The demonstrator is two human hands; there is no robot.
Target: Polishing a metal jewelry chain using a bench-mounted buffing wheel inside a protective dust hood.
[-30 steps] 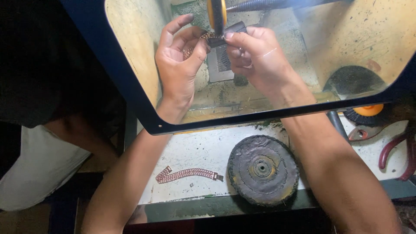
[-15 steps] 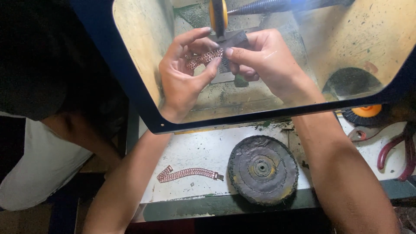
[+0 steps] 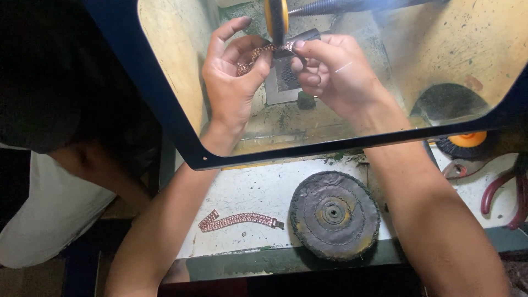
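Behind the clear guard window with its dark blue frame (image 3: 165,118), both hands are raised to the yellow polishing wheel (image 3: 276,19) on its spindle. The left hand (image 3: 234,82) sits just left of the wheel, thumb and fingers closed on one end of a copper-coloured chain bracelet (image 3: 254,56), with the index finger standing free above. The right hand (image 3: 333,71) sits just right of the wheel, fingertips pinched tight on the bracelet's other end together with a small dark pad (image 3: 297,41) — the pad seems to back the links, though the guard's glare makes that hard to judge. The bracelet is stretched between the two hands directly below the wheel, at or very near its rim; contact cannot be told.

Nearer than the wheel, below the guard's lower edge, a white worktop (image 3: 258,190) carries a second chain bracelet (image 3: 239,221) lying flat and, just right of it, a worn dark buffing disc (image 3: 334,214). Far right of the wheel lie red-handled pliers (image 3: 506,190) and another dark brush wheel with an orange hub (image 3: 467,142).
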